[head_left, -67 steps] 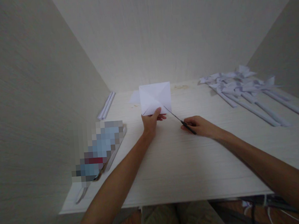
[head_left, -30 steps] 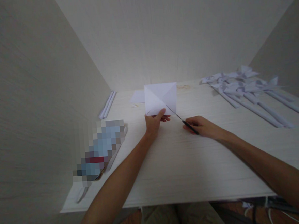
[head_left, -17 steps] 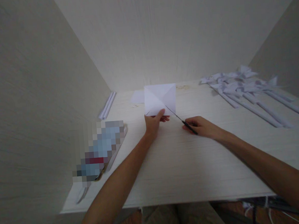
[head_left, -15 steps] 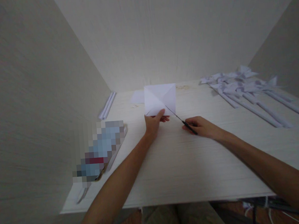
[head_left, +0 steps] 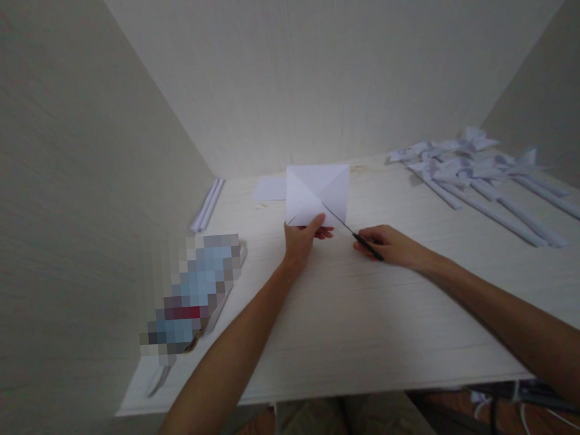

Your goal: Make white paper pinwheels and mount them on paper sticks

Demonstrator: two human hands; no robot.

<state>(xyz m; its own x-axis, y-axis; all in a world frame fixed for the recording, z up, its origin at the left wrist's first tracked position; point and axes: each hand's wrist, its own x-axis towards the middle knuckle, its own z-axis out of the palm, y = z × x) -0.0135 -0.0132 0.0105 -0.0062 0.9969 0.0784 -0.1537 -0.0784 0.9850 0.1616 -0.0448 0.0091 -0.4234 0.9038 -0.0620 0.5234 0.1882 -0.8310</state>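
My left hand (head_left: 304, 240) pinches the lower edge of a square sheet of white paper (head_left: 310, 189), thumb on top and fingers beneath. Diagonal creases cross the sheet, and a dark slit line runs in from its lower left corner. In my right hand (head_left: 384, 244) is a slim tool with a black handle, apparently scissors (head_left: 367, 245). Their thin blade lies along the diagonal at the lower right of the sheet, its tip near the middle. My fingers partly hide the handle.
Another white sheet (head_left: 269, 188) lies behind on the white table (head_left: 329, 347). Rolled paper tubes (head_left: 208, 204) rest at the left wall, near a pixelated object (head_left: 200, 283). Several paper pinwheels on tube sticks (head_left: 470, 172) lie at the right. Walls enclose the back and sides.
The paper and my left hand have shifted a little to the right, and the sheet has turned slightly. My right hand and the scissors stay almost in place.
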